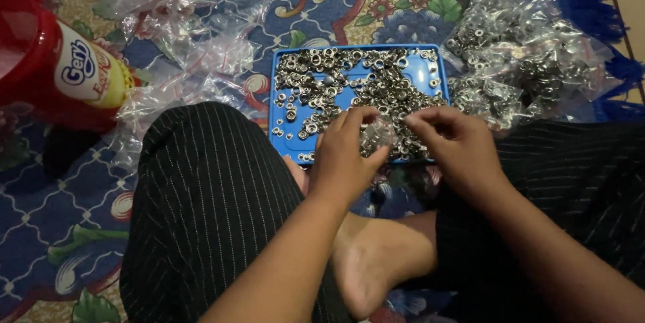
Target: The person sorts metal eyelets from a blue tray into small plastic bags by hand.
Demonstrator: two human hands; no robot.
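Clear plastic bag (378, 133), small, part-filled with metal eyelets, pinched between left hand (346, 155) and right hand (457, 145) above the blue tray's (282, 98) near edge. Bag mouth hard to make out; right fingertips hide it.

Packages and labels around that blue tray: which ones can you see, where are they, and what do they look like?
Red tub: far left on the carpet, lying tilted, round, with a white and yellow label.
Empty clear plastic bags: loose heap left of the blue tray.
Filled clear bags: pile right of the tray, packed with small silver metal rings.
Small clear bag: held between left hand and right hand.
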